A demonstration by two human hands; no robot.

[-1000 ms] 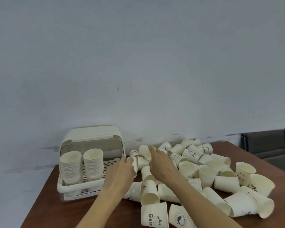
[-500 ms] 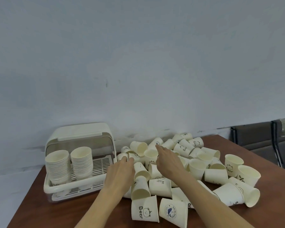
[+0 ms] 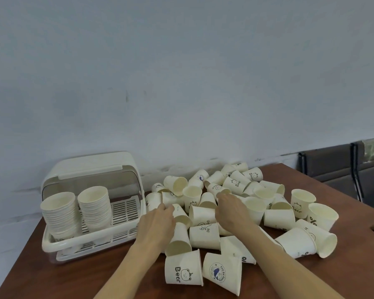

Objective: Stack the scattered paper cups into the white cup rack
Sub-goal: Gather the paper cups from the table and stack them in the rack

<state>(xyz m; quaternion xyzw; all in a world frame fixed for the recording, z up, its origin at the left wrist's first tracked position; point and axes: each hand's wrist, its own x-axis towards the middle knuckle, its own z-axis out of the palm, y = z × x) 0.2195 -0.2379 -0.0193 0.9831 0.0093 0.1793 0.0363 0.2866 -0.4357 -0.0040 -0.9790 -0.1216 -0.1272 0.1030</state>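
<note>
Both hands, left hand (image 3: 158, 223) and right hand (image 3: 231, 209), reach loose-fingered into the paper cups (image 3: 204, 234), grip unclear; a careless grab could roll some off the surface (image 3: 41, 275).

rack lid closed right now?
No. The rack has its lid flipped up and back, leaving the front open with two cup stacks standing inside.
</note>
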